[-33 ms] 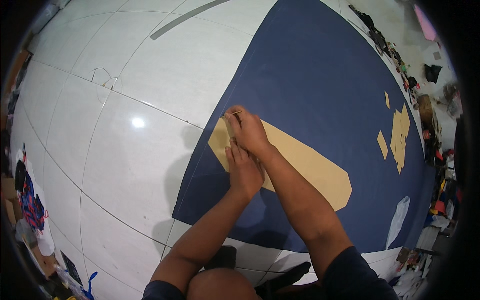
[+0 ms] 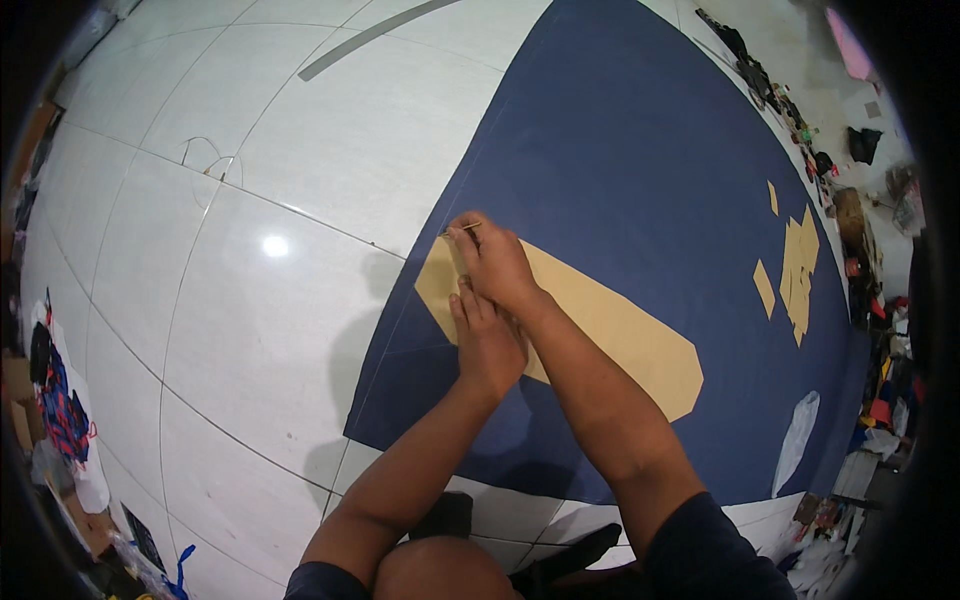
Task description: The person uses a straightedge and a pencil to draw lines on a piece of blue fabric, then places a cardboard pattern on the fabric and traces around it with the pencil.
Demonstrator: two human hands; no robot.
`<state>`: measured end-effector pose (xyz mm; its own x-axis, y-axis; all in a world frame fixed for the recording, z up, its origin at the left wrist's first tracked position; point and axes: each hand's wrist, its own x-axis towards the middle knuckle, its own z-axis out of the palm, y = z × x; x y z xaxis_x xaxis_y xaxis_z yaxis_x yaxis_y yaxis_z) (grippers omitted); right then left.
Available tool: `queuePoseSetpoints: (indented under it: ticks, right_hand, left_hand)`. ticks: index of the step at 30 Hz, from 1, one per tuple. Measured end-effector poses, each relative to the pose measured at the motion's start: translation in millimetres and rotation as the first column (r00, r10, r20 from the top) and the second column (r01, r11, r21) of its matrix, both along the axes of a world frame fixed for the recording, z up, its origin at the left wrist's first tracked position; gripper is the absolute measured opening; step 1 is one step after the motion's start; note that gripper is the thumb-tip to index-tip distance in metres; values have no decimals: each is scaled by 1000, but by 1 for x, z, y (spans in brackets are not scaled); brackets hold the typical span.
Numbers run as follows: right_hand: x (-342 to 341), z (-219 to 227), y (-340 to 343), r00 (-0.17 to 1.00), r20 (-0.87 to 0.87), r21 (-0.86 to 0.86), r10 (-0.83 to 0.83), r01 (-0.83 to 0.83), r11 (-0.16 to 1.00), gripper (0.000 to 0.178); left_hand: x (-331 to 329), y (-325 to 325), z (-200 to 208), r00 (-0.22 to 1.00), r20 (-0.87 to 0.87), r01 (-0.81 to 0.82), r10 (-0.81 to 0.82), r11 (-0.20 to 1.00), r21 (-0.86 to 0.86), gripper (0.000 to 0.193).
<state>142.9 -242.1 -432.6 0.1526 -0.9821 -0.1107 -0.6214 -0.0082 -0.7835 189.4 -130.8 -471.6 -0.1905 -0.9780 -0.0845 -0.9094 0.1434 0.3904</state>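
A long tan paper or card pattern piece with angled ends lies flat on a large sheet of dark blue fabric. My left hand presses on the pattern, its fingers stretched out near the middle of the lower edge. Just beyond it, my right hand is closed round a thin pen, yellowish along its shaft. The pen's tip meets the pattern's far-left corner, close to the fabric's left edge. Faint pale lines run along that edge of the fabric. Part of the pattern is hidden under both hands and my right forearm.
Smaller tan pattern pieces lie on the fabric at the right. A clear plastic strip rests near its lower right corner. On the white tiled floor are a grey ruler-like strip and thin curled wires. Clutter lines both sides.
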Motion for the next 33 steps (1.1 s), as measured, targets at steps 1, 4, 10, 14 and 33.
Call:
queuePoseSetpoints:
  ticks: [1,4,10,14,33]
  right_hand:
    - [0,0,0,999,-28,-12,21,-22,1000,26]
    - [-10,-4,-1,998,-60,-63,5,-9,998,25]
    - [-52,-9,1,993,-60,-113,-103,96,989,25]
    - [-65,-11,2,984,-64,-73,-168,163,984,24]
    - [-66,-7,15,973,-70,-103,-221,213,972,23]
  left_hand:
    - [0,0,0,1000,-2,-7,7,1000,-6,78]
    - [-2,-1,-3,999,30,-31,32,999,-28,80]
    - [-3,-8,11,998,61,-25,22,999,46,86]
    - [-3,-10,13,999,42,7,-7,1000,5,78]
    - [-1,-13,19,988,122,79,-96,987,138,71]
